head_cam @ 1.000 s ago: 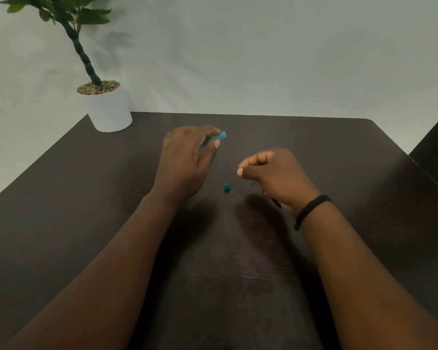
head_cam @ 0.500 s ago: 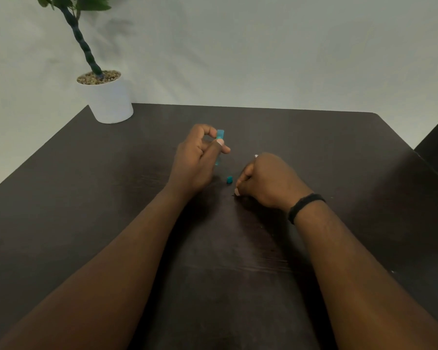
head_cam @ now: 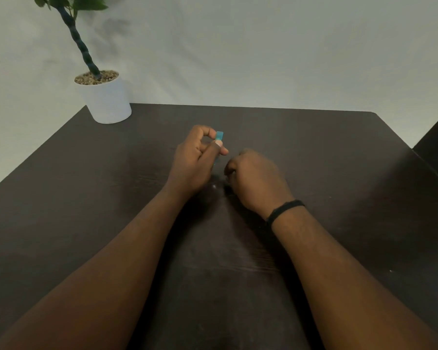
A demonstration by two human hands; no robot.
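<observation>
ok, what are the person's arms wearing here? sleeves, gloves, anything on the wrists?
Both arms are bare: left forearm and right forearm show no sleeves, and there are no gloves. The right wrist carries a thin black band. The left wrist has nothing on it. No rings show on the visible fingers.

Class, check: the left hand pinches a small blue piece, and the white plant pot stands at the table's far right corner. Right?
No. The head view shows the white plant pot at the far left corner of the table; the left hand does pinch the blue piece.
</observation>
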